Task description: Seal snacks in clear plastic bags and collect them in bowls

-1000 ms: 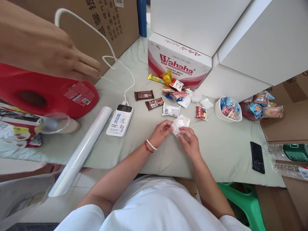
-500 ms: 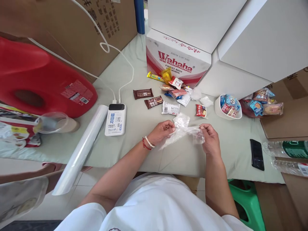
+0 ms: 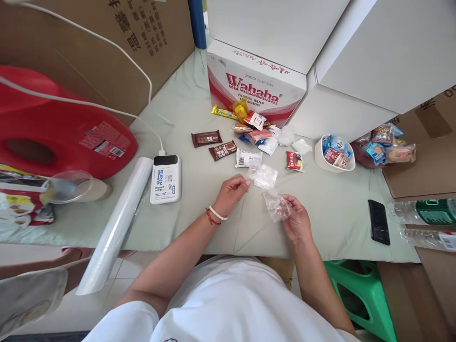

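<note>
My right hand (image 3: 296, 218) pinches a crumpled clear plastic bag (image 3: 276, 205) above the table. My left hand (image 3: 231, 194) is closed, thumb against curled fingers; whether a scrap of film is between them I cannot make out. A flattened clear plastic piece (image 3: 265, 177) lies just beyond my left fingertips. Behind it rest a white snack packet (image 3: 248, 158), two brown cocoa bars (image 3: 223, 151) and a red snack packet (image 3: 294, 161). Further back, several mixed snacks (image 3: 257, 135) are heaped against the Wahaba-style carton, printed "Wahaha" (image 3: 254, 90).
To the left are a power bank (image 3: 166, 183) with a white cable (image 3: 138, 116), a plastic film roll (image 3: 117, 223), a plastic cup (image 3: 69, 186) and a red jug (image 3: 67, 128). At right stand a white snack bowl (image 3: 333, 164), a phone (image 3: 378, 222) and bottles (image 3: 425, 211). A person's leg shows lower left.
My hands have moved apart; the clear bag has left my left hand and hangs from my right, lower down. One of two cables is out of the power bank, and the white cord has shifted left.
</note>
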A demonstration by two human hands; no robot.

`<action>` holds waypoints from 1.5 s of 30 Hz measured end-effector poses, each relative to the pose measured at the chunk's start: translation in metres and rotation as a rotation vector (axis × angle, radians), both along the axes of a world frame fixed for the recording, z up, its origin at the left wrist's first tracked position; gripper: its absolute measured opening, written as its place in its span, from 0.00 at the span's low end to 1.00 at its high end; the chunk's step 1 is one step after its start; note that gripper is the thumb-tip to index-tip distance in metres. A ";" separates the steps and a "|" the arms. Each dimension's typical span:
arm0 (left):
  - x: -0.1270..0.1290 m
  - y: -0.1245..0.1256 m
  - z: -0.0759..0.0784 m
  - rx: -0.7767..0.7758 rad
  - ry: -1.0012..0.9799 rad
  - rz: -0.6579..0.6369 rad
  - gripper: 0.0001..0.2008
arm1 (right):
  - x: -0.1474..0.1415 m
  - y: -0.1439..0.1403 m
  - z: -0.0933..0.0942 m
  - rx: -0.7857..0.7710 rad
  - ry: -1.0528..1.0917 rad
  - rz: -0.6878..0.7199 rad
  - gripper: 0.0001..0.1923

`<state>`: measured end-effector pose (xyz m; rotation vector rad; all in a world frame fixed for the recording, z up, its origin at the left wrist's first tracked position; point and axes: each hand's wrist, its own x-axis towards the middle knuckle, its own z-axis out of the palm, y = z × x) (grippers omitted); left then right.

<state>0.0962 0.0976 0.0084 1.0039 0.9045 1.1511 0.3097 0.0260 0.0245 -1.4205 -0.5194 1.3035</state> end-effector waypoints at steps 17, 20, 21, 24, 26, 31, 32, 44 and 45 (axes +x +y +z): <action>0.007 -0.001 -0.004 -0.189 -0.151 -0.130 0.23 | -0.005 -0.011 0.004 -0.006 0.013 0.130 0.21; 0.009 -0.003 -0.004 -0.175 -0.161 -0.176 0.22 | 0.009 -0.010 0.008 -0.014 -0.178 0.247 0.22; 0.010 -0.004 -0.004 -0.168 -0.149 -0.201 0.22 | 0.011 -0.008 0.010 0.008 -0.264 0.257 0.25; 0.014 -0.010 -0.008 -0.146 -0.085 -0.283 0.20 | 0.008 0.007 0.014 0.085 -0.448 0.257 0.35; 0.017 -0.014 -0.012 -0.118 -0.031 -0.314 0.17 | 0.003 0.019 0.013 0.109 -0.506 0.256 0.31; 0.018 -0.013 -0.017 -0.101 0.112 -0.209 0.05 | -0.006 0.035 0.002 0.073 -0.343 0.069 0.17; 0.017 -0.012 -0.016 -0.106 0.129 -0.177 0.03 | -0.006 0.035 0.000 0.045 -0.264 0.022 0.19; 0.008 -0.005 -0.016 -0.028 0.377 -0.006 0.12 | -0.007 0.016 -0.003 -0.017 -0.138 0.082 0.22; 0.007 -0.004 -0.017 -0.036 0.374 0.036 0.11 | -0.006 0.016 -0.003 -0.024 -0.132 0.060 0.22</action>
